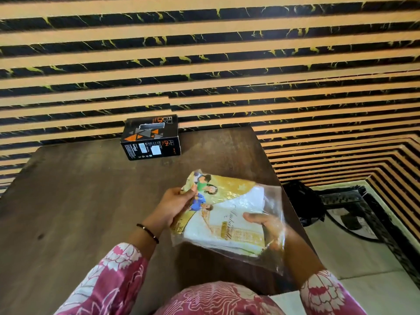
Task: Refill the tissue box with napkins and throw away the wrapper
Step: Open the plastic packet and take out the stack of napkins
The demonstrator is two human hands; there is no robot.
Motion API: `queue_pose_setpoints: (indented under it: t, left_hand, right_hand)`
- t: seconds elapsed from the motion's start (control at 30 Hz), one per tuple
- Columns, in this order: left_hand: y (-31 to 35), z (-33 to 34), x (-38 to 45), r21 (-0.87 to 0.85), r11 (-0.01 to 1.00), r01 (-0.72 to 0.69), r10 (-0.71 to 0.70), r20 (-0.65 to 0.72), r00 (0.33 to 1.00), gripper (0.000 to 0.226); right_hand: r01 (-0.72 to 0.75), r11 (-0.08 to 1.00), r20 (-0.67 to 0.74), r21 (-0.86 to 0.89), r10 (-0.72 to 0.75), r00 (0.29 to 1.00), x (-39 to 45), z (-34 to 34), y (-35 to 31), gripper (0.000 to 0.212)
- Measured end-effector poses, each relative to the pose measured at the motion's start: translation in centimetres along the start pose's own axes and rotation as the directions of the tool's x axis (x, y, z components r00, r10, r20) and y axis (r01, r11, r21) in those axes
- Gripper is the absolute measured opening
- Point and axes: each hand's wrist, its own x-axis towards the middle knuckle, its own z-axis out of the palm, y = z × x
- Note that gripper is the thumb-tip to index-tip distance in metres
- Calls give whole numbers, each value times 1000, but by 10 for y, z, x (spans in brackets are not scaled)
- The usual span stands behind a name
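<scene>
Both your hands grip the clear plastic napkin pack [225, 214]: left fingers [189, 194] pinch its far corner, right fingers [254, 218] slide inside; the black printed cardboard box [151, 138] lies beyond, nearer your left.

A dark wooden table [91, 201] stands against the striped wall [204, 53]. A black box [151, 137] with orange triangles lies on the table at its far edge, touching the wall.

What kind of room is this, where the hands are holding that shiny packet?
Probably a room in a home, though I can't be sure. There's a dark wooden table against a striped black-and-tan wall, and a patterned rug on the floor beside it.
</scene>
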Motion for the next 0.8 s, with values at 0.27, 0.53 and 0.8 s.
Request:
queue_pose_setpoints:
  t: [0.27, 0.53, 0.8]
  left_hand:
    - [-47, -46, 18, 38, 998, -49, 60, -414, 909, 35]
    - [-73, -69, 11, 5, 995, 97, -78, -551, 831, 28]
    - [-87, -55, -2, -385, 919, 84, -323, -615, 720, 33]
  right_hand:
    - [14, 988, -4, 154, -14, 1000, -11, -15, -11, 80]
    - [245, 858, -280, 451, -125, 952, -11, -25, -1, 20]
    - [415, 782, -443, 466, -200, 874, 14, -9, 35, 44]
